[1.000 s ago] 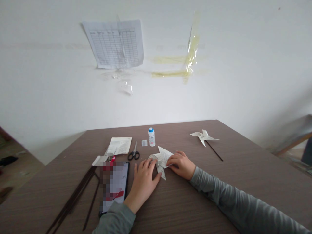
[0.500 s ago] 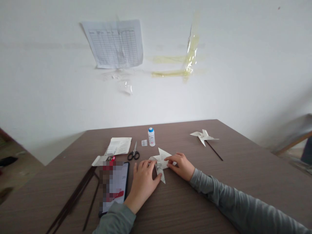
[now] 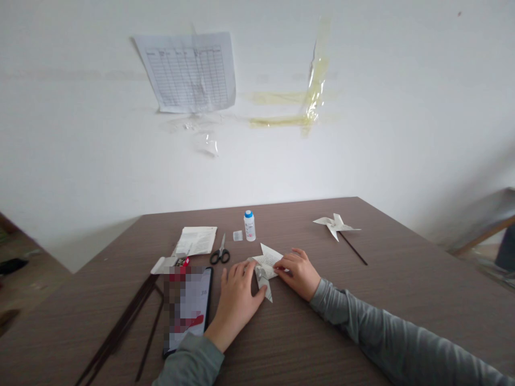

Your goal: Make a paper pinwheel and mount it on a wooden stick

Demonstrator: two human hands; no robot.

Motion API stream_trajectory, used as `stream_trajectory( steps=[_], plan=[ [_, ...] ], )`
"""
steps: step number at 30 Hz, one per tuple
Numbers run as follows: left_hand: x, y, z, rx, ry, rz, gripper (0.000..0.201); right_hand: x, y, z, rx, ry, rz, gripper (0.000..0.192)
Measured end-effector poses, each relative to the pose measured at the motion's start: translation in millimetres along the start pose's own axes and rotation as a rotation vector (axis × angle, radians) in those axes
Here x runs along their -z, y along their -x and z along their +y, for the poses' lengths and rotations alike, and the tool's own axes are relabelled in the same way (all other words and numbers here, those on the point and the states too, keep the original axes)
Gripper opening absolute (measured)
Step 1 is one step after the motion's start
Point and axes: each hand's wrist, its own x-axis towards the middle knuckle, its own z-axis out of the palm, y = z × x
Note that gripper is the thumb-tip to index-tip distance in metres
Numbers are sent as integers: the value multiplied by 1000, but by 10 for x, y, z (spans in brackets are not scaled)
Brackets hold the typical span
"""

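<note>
A pinwheel of printed paper lies on the table between my hands, its pointed blades spread out. From the left, my left hand holds it down, fingertips at its left side and thumb by the lower blade. My right hand pinches the right side of the paper between thumb and fingers. What lies right under the fingertips is hidden. Just beyond stands a white glue bottle with a blue cap, next to a small clear piece of plastic.
A finished-looking pinwheel on a dark stick lies at right. Scissors, a stack of printed paper and a phone are to the left. Several dark sticks lie at the table's left side.
My right fingers have shifted slightly down and curled more at the pinwheel's right side. My left hand has stayed nearly in place.
</note>
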Motion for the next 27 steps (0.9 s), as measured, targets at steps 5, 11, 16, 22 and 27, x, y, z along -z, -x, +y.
stream_trajectory(
  steps=[5,11,16,22,27],
  plan=[
    [8,-6,20,-1,13,2,61,-9,2,-4,3,51,-1,21],
    [1,-4,54,-14,3,-6,61,-30,16,8,20,85,10,23],
    [36,-4,73,-11,-14,-17,57,-38,20,15,31,93,7,24],
    [68,-15,79,-21,21,-15,55,-35,12,6,38,109,11,22],
    [118,-22,126,8,21,-42,51,-15,8,-27,14,111,-8,24]
  ],
)
